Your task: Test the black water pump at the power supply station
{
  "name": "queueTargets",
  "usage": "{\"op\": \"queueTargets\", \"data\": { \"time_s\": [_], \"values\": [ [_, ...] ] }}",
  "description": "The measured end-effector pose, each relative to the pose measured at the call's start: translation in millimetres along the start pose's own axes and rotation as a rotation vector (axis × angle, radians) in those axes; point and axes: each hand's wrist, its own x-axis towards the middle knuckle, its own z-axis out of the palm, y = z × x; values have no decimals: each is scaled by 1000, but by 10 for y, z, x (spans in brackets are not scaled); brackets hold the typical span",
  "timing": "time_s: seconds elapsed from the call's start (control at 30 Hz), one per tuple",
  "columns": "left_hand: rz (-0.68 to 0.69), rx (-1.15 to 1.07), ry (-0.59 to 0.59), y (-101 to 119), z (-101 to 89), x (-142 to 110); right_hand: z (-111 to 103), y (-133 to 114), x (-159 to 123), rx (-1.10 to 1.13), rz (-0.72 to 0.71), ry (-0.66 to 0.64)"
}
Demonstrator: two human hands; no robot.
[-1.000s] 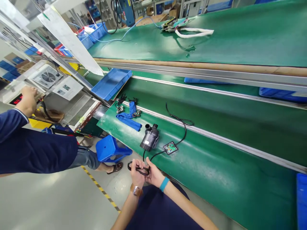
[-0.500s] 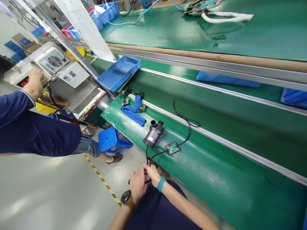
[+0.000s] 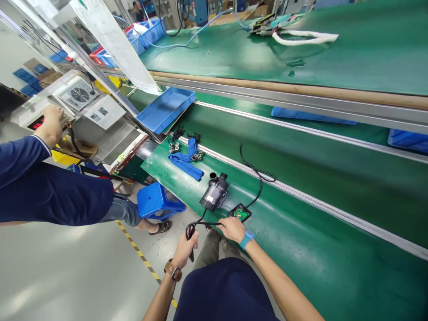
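A coil of black cable (image 3: 190,231) is in my left hand (image 3: 186,246), its fingers wrapped round it just off the bench's front edge. My right hand (image 3: 233,228) pinches the same cable further right, close to the small black case with a green circuit board (image 3: 240,213). The black pump (image 3: 214,191) rests on the green bench in front of my hands, its two round ports facing away. From the pump a cable runs down to my left hand. Another black cable (image 3: 259,174) leads from the circuit board case toward the metal rail.
A blue cloth strip (image 3: 186,164) and small wired parts (image 3: 174,147) lie left on the green bench (image 3: 294,249). Beyond stands a blue tray (image 3: 166,109). A blue stool (image 3: 154,200) is beside the bench. At left, a co-worker's arm (image 3: 25,154) reaches to a machine.
My hands have moved apart: the right went right along the cable toward the circuit board, while the left stays by the bench edge with the coil. The view has tilted slightly.
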Motion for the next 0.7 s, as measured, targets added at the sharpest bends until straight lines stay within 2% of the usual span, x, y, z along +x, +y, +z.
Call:
{"op": "queueTargets", "data": {
  "time_s": [0.1, 0.17, 0.27, 0.37, 0.43, 0.53, 0.6, 0.7],
  "values": [
    [-67, -430, 80, 92, 204, -61, -58, -156, -220, -19, -84, -36],
    [-106, -599, 77, 188, 316, -89, -27, -307, -349, -8, -128, -65],
    [-171, -627, 17, 334, 381, -92, 98, -509, -479, 56, -167, -108],
    [-234, -616, -40, 399, 306, -70, 213, -521, -525, 186, -204, -190],
    [-314, -630, -108, 385, 213, -51, 244, -402, -491, 460, -110, -217],
    [-404, -689, -238, 337, 83, -10, 234, -163, -333, 886, 148, -137],
    [-409, -744, -294, 328, 28, 24, 218, -61, -191, 943, 206, -66],
    [-414, -724, -356, 364, 4, 62, 230, -69, -14, 949, 194, -42]
  ]
}}
